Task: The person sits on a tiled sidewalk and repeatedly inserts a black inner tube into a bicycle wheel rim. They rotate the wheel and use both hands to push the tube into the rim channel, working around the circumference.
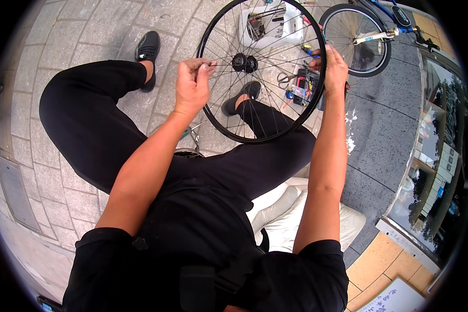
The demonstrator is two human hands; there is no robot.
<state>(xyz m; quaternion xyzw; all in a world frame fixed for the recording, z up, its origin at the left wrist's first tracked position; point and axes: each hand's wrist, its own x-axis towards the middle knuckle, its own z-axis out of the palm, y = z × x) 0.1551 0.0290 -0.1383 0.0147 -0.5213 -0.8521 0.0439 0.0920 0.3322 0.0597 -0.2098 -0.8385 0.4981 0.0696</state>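
A bare black bicycle wheel [260, 140], without a tire, stands tilted in front of me above my legs. Thin dark spokes run from its black hub [244, 63] to the rim. My left hand [192, 86] is at the wheel's left side, thumb and fingertips pinched on what looks like a spoke running to the hub. On the opposite side my right hand [334, 70] grips the rim, with the thumb on the near side and some fingers curled behind it. Part of the right hand's fingers is hidden by the rim.
Beyond the wheel sits a white plastic bin [283, 31] with metal parts inside. Tools and a dark tray [307, 86] lie on the paving near my foot. A blue bicycle's front wheel [354, 39] is at the upper right, near a glass window [434, 166].
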